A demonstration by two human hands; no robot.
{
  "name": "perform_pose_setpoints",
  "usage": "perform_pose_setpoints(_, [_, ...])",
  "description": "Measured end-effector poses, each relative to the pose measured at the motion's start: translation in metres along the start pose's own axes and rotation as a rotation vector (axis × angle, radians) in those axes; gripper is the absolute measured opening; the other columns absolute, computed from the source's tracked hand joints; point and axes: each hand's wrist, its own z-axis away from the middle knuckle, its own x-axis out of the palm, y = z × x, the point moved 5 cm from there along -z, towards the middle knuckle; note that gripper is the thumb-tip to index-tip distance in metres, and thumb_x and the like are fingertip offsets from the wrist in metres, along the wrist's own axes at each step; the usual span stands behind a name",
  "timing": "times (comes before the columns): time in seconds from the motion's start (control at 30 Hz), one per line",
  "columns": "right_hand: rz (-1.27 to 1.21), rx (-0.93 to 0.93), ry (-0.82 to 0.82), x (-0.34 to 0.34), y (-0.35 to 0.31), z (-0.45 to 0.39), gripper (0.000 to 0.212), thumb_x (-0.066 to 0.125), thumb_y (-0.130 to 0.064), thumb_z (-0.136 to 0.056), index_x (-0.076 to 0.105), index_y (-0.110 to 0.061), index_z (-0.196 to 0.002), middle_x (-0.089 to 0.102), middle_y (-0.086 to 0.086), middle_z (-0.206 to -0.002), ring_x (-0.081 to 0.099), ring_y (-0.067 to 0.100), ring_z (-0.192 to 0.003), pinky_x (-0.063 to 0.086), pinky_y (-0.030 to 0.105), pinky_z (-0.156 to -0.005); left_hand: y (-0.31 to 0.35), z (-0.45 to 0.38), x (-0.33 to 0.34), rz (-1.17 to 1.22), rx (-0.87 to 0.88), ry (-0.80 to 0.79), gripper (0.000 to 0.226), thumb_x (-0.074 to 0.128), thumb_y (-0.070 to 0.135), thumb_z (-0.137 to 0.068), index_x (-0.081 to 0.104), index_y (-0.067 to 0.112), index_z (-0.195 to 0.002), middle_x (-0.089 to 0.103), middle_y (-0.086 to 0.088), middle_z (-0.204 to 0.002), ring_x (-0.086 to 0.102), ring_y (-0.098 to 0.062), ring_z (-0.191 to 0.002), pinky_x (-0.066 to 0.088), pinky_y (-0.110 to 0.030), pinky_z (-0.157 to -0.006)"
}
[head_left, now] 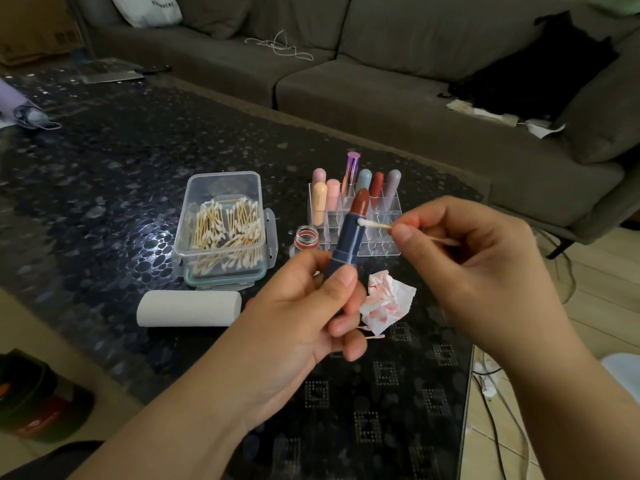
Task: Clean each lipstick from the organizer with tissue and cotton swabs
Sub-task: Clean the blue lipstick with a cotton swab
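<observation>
lipstick (346, 242) base: hidden in left grip (311, 306) | used swabs (372, 332): partly hidden behind fingers

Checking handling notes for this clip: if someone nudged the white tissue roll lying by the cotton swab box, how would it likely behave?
The tissue roll lies on its side on the glossy table, so it would probably roll. It looks soft and light, likely denting under a firm grip.

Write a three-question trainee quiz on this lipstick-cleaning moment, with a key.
1. True or false: the cotton swab tip touches the open lipstick.
2. Which hand pinches the swab: A) left hand, B) right hand?
3. What lies crumpled on the table beside the left hand?

Key: 1 true. 2 B. 3 a red-stained tissue.
</observation>
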Motion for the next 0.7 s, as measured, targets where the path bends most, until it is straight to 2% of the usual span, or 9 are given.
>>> perform_pose_setpoints(0.13, [-0.002,-0.001,-0.089,0.0058,-0.0001,0.0019,0.01,0.065,-0.024,-0.082,0.066,-0.02,-0.073,0.055,0.011,-0.054,0.046,0.024,-0.046,0.039,0.022,-0.046,0.0002,-0.0014,-0.0019,0.049,-0.044,0.01,0.025,0.052,0.028,-0.08,0.055,0.009,-0.096,0.048,-0.003,-0.064,0.035,-0.011,-0.052,0.037,-0.024,-0.047])
perform_pose_setpoints(0.2, [0.004,-0.004,-0.069,0.0054,-0.0001,0.002,0.009,0.064,-0.024,-0.082,0.066,-0.02,-0.074,0.056,0.012,-0.055,0.046,0.024,-0.047,0.04,0.024,-0.046,0.0005,-0.0022,-0.0034,0.061,-0.046,0.006,0.027,0.048,0.03,-0.082,0.051,0.01,-0.1,0.048,-0.005,-0.065,0.035,-0.013,-0.054,0.037,-0.024,-0.048])
perform_pose_setpoints(0.3, [0.017,-0.007,-0.004,0.0006,-0.0003,0.0008,0.009,0.065,-0.022,-0.085,0.066,-0.02,-0.077,0.058,0.013,-0.059,0.048,0.026,-0.052,0.039,0.026,-0.047,0.0001,-0.0021,-0.0058,0.067,-0.022,0.026,0.017,0.049,0.025,-0.082,0.05,0.009,-0.088,0.05,-0.007,-0.066,0.038,-0.014,-0.054,0.039,-0.024,-0.049])
perform_pose_setpoints(0.43, [0.033,-0.008,-0.072,0.0052,-0.0002,0.0022,0.011,0.067,-0.02,-0.086,0.066,-0.021,-0.074,0.057,0.008,-0.056,0.046,0.017,-0.045,0.038,0.017,-0.045,-0.0009,-0.0013,-0.0049,0.056,-0.006,0.047,0.008,0.056,0.018,-0.089,0.055,0.011,-0.084,0.052,-0.008,-0.066,0.041,-0.015,-0.056,0.042,-0.025,-0.05])
perform_pose_setpoints(0.6, [0.033,0.005,0.02,0.0008,0.0006,0.0007,0.01,0.067,-0.021,-0.086,0.066,-0.022,-0.076,0.06,0.01,-0.063,0.051,0.026,-0.054,0.04,0.025,-0.048,-0.0017,-0.0034,-0.0057,0.058,0.031,0.056,0.01,0.056,0.016,-0.081,0.064,0.016,-0.077,0.057,-0.009,-0.066,0.048,-0.016,-0.057,0.045,-0.026,-0.053])
perform_pose_setpoints(0.7, [0.03,0.0,-0.07,0.004,0.0001,0.0018,0.012,0.068,-0.018,-0.086,0.066,-0.022,-0.074,0.057,0.005,-0.057,0.045,0.014,-0.045,0.035,0.014,-0.045,-0.0026,-0.0024,-0.0063,0.022,0.04,0.058,0.011,0.052,0.018,-0.079,0.057,0.011,-0.085,0.058,-0.008,-0.067,0.049,-0.016,-0.058,0.045,-0.026,-0.054])
